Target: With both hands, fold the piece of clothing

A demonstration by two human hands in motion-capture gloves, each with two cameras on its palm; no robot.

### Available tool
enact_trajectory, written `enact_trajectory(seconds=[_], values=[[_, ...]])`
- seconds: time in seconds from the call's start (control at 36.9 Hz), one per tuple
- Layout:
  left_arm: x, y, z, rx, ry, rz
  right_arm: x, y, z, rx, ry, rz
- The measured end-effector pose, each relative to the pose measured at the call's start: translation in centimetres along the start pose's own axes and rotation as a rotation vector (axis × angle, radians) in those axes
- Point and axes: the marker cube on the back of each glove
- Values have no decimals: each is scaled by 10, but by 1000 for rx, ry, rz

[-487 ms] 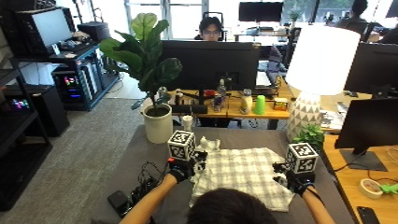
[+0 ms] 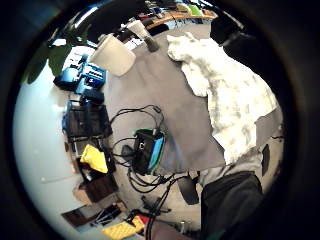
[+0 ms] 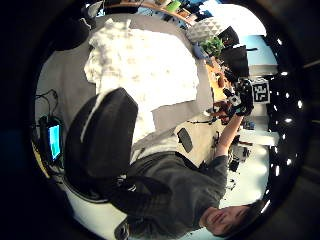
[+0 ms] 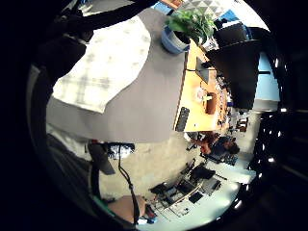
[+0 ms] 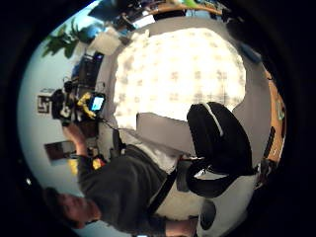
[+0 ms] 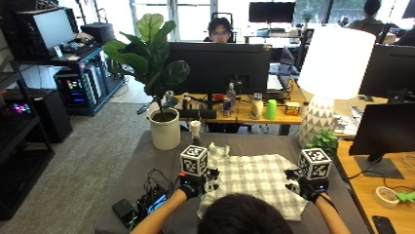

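One plaid garment lies spread flat on the grey table, near edge just in front of the person. Left hand sits at its left edge, right hand at its right edge; cannot tell whether either hand's fingers grip the cloth. White pot holding a leafy plant stands at the table's far left corner. White lamp stands far right, small green plant beside its base. Monitors and desks fill the room behind.

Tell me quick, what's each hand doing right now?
Left hand: above the plaid garment's left edge; grip cannot be told.
Right hand: above its right edge; cannot be told.
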Motion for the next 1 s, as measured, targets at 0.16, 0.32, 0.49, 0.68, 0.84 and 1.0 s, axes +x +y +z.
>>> enact_trajectory(seconds=[0.16, 0.32, 0.49, 0.68, 0.84, 1.0], values=[[26, 2, 85, -203, -13, 135, 1, -5, 13, -10, -17, 4], [44, 5, 169, -312, -118, 177, -1, -6, 32, -51, -22, -5], [44, -8, 207, -183, -83, 155, -3, -5, 52, -107, 0, -16], [24, -45, 199, 83, -141, 110, -2, -12, 79, -162, 3, -21], [20, -71, 183, 174, -137, 74, -13, -15, 105, -249, 48, -57], [17, -87, 161, 260, -126, 38, -27, -18, 135, -314, 85, -65]])
